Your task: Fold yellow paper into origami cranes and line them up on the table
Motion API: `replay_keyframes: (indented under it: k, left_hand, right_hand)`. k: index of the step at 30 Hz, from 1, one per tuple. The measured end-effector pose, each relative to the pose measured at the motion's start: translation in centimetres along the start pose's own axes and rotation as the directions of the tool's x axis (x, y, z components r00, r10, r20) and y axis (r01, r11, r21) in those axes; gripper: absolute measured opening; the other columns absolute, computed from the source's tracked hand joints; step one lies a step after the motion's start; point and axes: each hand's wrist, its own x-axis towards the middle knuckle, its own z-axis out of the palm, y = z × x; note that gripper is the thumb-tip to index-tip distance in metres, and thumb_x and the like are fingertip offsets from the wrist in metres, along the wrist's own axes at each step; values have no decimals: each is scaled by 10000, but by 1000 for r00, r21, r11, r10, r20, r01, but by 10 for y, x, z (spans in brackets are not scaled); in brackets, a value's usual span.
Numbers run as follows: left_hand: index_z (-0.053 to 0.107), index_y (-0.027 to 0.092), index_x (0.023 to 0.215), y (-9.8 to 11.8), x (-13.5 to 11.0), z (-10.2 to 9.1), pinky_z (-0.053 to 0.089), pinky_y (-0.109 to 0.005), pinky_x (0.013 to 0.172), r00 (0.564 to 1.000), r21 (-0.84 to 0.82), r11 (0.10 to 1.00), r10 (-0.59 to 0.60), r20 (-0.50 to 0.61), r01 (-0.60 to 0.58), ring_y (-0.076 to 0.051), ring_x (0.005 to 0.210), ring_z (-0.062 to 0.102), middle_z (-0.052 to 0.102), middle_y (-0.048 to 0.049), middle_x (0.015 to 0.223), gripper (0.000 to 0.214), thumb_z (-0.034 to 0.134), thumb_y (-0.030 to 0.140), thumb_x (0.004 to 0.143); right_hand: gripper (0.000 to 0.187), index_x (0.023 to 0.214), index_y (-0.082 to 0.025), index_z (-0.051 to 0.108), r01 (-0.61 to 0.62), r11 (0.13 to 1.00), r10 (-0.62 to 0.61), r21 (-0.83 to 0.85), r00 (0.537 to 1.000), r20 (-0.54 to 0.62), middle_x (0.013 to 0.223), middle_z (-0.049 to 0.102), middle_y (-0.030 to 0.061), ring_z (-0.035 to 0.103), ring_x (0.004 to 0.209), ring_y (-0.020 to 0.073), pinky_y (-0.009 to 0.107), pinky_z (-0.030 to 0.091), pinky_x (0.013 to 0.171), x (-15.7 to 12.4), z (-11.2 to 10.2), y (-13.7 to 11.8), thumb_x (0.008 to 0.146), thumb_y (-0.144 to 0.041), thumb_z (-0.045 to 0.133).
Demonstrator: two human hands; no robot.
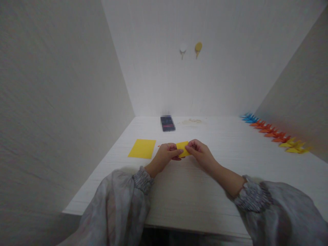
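A small folded piece of yellow paper (182, 146) is held between my two hands, above the middle of the white table. My left hand (167, 152) pinches its left side, thumb on top and fingers underneath. At its right edge, my right hand (200, 152) grips the paper between thumb and fingertips. Parts of the paper's edges are hidden by my fingers. To the left of my left hand lies a flat square sheet of yellow paper (142, 148).
A dark, pixelated flat object (167, 123) lies near the back wall. Along the right wall runs a row of folded paper figures, blue (249, 118), orange (270, 131) and yellow (294, 146). Two hooks, white (182, 49) and yellow (198, 48), are on the back wall. The table's front edge (194, 232) is close.
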Motion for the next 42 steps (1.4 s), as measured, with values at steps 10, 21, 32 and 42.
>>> replay_keyframes:
  k: [10,21,32,42]
  left_hand:
    - [551,108,653,3,0,1,486,-204,573,999,-22,999,-40,35,41,-107,607,611,633,-19,640,249,716,249,531]
    - [554,106,651,2,1,2,476,-240,633,998,-53,998,-41,47,43,-108,613,607,641,-26,652,237,720,206,516]
    - [615,123,777,0,1,1,463,-285,713,993,-61,997,-41,111,48,-133,691,611,658,-35,738,272,703,198,532]
    - [625,127,777,3,-2,3,455,-279,707,993,-29,999,-30,117,33,-134,690,605,657,-42,751,289,710,180,507]
  right_hand:
    - [155,651,-187,438,14,995,-21,-96,997,-77,559,416,-38,382,510,102,233,310,474,-2,1,-5,710,-312,508]
    - [134,670,-194,424,24,988,-40,-152,993,-107,559,412,-37,391,510,110,240,322,475,0,2,1,722,-303,484]
    - [132,655,-197,417,19,980,-45,-198,991,-126,557,415,-38,392,506,112,241,323,473,1,1,1,710,-297,484]
    - [122,652,-197,418,14,978,-42,-208,991,-129,568,429,-33,400,513,114,244,334,480,2,2,1,701,-287,485]
